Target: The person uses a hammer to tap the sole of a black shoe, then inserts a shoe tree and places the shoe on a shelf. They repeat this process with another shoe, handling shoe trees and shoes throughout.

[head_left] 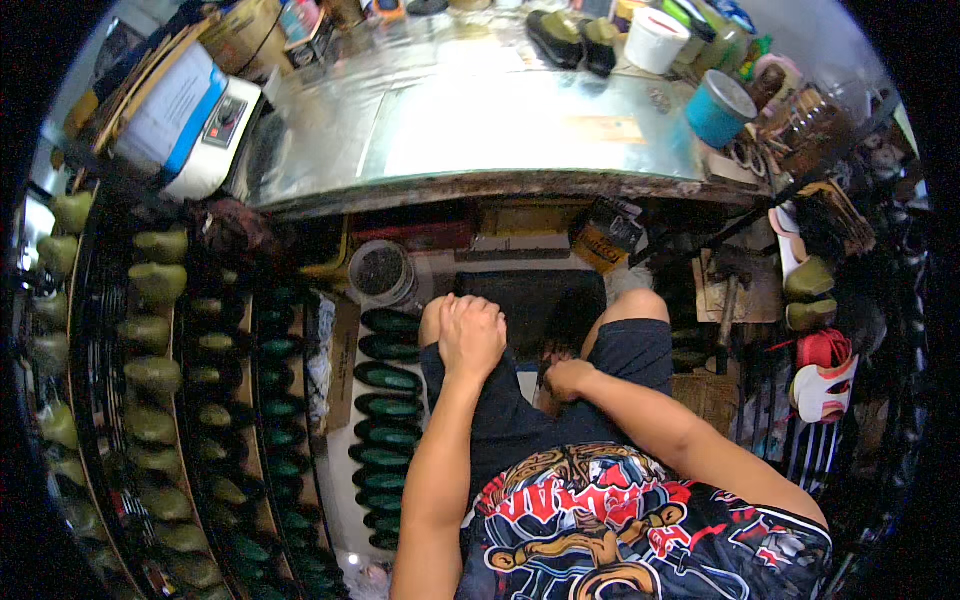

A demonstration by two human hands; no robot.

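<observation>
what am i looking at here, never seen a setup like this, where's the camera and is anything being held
There is no machine: these are a person's own bare hands. A fisheye camera on the head looks down, so straight edges bend. The left hand rests on a knee and appears empty; the right hand is curled between the legs, and whether it holds anything is unclear. On the bench ahead are dark shoes, a white tub and a blue tub.
</observation>
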